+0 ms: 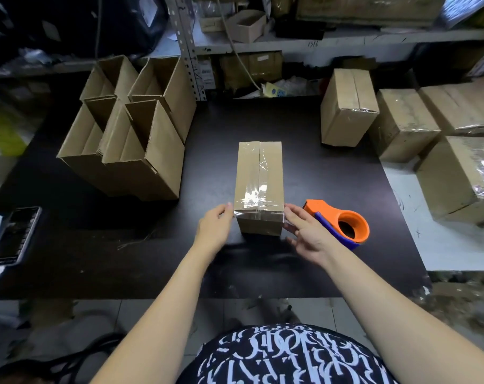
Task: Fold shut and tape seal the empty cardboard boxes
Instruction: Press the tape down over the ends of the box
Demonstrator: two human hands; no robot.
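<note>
Nearest, my left hand [213, 230], fingers loosely bent, and right hand [306, 235], fingers spread straight, touch the taped box [259, 176], gripping nothing; tape dispenser [343, 221] at its 3 o'clock.

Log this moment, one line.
brown cardboard box: taped shut; left hand: touches near-left corner; right hand: touches near-right corner; orange tape dispenser: on black table

Taped box [259, 187] mid-table [97, 245], open boxes [130, 128] left, dispenser [343, 223] right.

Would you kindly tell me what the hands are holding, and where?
The box, at its near end: left hand touches the left corner, right hand lays straight fingers on the right corner, seemingly pressing, not gripping.
</note>
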